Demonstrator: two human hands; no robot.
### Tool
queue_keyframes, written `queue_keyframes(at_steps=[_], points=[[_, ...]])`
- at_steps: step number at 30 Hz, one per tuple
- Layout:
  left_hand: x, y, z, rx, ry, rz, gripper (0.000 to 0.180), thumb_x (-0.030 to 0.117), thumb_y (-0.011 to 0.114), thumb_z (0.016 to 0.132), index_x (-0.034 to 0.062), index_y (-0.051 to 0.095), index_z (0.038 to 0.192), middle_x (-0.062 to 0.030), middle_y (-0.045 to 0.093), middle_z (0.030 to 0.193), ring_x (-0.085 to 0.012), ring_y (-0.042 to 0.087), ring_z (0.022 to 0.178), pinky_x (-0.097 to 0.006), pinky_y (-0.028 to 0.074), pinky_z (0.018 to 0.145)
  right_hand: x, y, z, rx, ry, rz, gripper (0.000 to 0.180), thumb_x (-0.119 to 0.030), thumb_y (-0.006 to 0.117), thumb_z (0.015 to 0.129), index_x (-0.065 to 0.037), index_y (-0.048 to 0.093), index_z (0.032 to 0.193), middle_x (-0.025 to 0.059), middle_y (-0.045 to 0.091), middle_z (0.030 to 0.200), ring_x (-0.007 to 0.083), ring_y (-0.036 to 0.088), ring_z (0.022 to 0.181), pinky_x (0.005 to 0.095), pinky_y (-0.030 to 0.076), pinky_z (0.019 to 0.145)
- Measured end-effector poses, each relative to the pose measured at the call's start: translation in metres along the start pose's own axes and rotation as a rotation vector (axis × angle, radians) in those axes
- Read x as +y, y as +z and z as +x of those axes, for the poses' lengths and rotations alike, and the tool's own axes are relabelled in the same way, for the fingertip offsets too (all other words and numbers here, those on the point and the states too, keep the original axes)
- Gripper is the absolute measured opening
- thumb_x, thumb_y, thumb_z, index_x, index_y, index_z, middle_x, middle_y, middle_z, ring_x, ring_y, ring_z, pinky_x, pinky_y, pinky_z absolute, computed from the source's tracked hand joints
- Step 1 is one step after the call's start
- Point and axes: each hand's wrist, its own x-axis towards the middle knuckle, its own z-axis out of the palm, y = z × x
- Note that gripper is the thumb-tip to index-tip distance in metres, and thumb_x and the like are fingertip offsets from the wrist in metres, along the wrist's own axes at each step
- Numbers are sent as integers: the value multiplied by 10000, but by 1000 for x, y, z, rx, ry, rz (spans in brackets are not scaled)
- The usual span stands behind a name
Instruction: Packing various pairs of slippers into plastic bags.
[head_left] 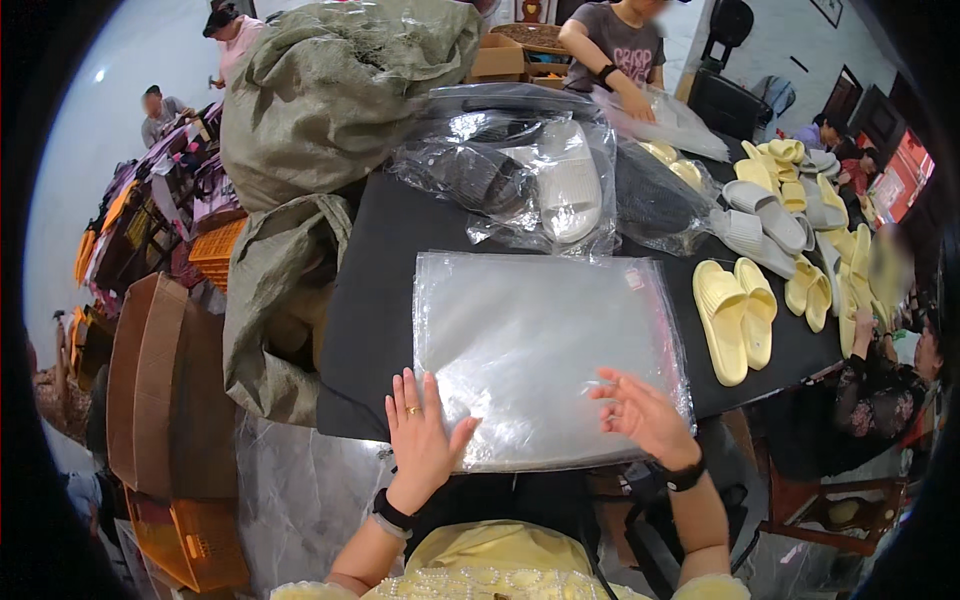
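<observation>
A stack of clear plastic bags [540, 340] lies flat on the black tabletop [370, 290] in front of me. My left hand [425, 430] rests with its fingers stretched out on the stack's lower left part. Over the lower right part is my right hand [645, 415], fingers apart and slightly curled, holding nothing; whether it touches the plastic I cannot tell. Just right of the stack sits a pair of yellow slippers [735, 320]. Beyond the stack, grey slippers [568, 190] and dark ones [480, 180] lie in clear bags.
Large green woven sacks [310, 110] crowd the table's left side. Cardboard [165, 390] and an orange crate [190, 540] stand at far left. More yellow and grey slippers [765, 220] pile up at right. Across the table a person [620, 60] handles clear plastic; another person [880, 390] sits at right.
</observation>
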Motion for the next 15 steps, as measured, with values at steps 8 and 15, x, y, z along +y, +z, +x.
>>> queue_keyframes(at_steps=[8, 15], points=[[-33, -65, 72, -302, 199, -399, 533, 337, 586, 813, -28, 455, 1179, -226, 455, 1213, -326, 429, 1148, -380, 349, 950, 38, -43, 27, -228, 37, 586, 440, -315, 343, 928, -18, 381, 1250, 122, 461, 1228, 167, 537, 868, 336, 453, 770], [18, -33, 261, -677, -678, -1730, 503, 184, 418, 894, -81, 219, 1274, -231, 360, 1257, -311, 440, 1115, -378, 364, 959, 39, -49, 25, -294, -6, 539, 480, -360, 347, 918, -31, 356, 1267, 133, 422, 1268, 191, 515, 945, 368, 441, 810]])
